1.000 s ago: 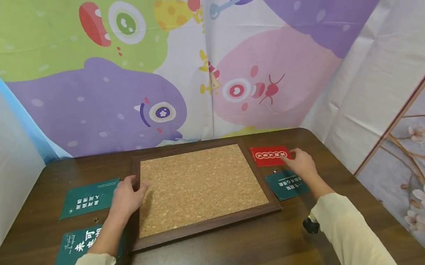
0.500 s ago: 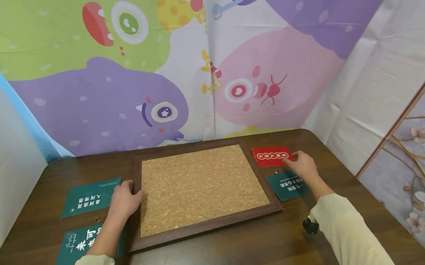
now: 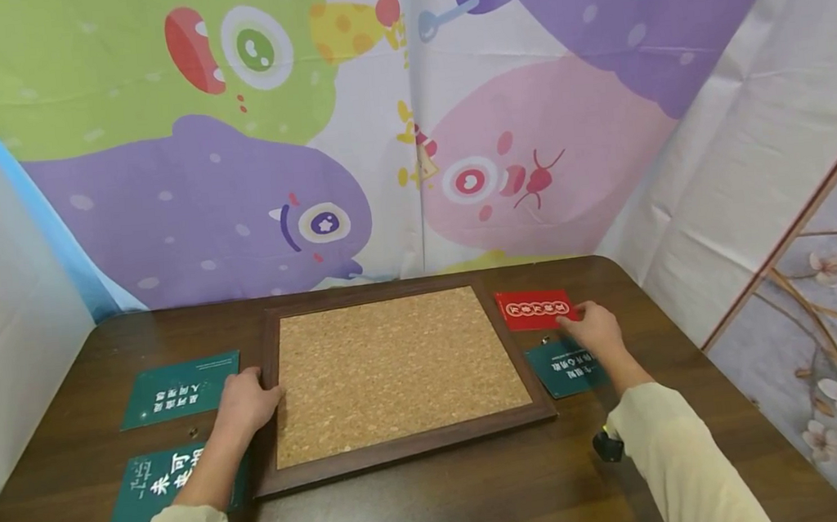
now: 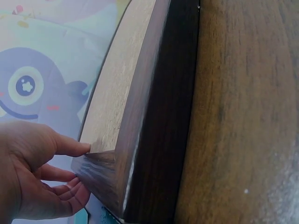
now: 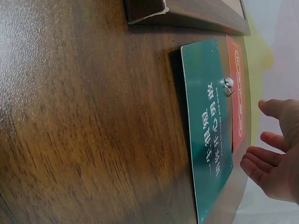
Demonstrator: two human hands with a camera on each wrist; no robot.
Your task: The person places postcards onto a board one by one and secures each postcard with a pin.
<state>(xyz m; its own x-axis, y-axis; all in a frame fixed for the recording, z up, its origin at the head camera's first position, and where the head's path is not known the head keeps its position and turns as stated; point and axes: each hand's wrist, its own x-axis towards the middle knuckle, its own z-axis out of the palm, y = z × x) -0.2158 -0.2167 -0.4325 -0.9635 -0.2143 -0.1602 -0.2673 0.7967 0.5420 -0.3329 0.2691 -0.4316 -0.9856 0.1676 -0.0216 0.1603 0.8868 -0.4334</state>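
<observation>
A cork board (image 3: 397, 369) in a dark wooden frame lies flat at the middle of the table. My left hand (image 3: 247, 401) grips the left side of that frame. In the left wrist view its thumb (image 4: 74, 147) lies over the frame by the cork, and its fingers curl at the outer edge. My right hand (image 3: 596, 334) hovers near a red card (image 3: 536, 309) with white lettering, fingers apart and nothing between them. Below the red card lies a green card (image 3: 565, 367); a small metallic pin (image 5: 228, 83) sits between the two.
On the left lie two more green cards with white writing, an upper card (image 3: 181, 389) and a lower card (image 3: 141, 492) partly under my left forearm. A small metal piece (image 3: 193, 432) rests between them. A cartoon-printed cloth (image 3: 408, 131) hangs behind the table (image 3: 423, 506).
My left thumb has come down from over the cork to the frame, and the fingers have closed on its left edge. My right hand has barely moved.
</observation>
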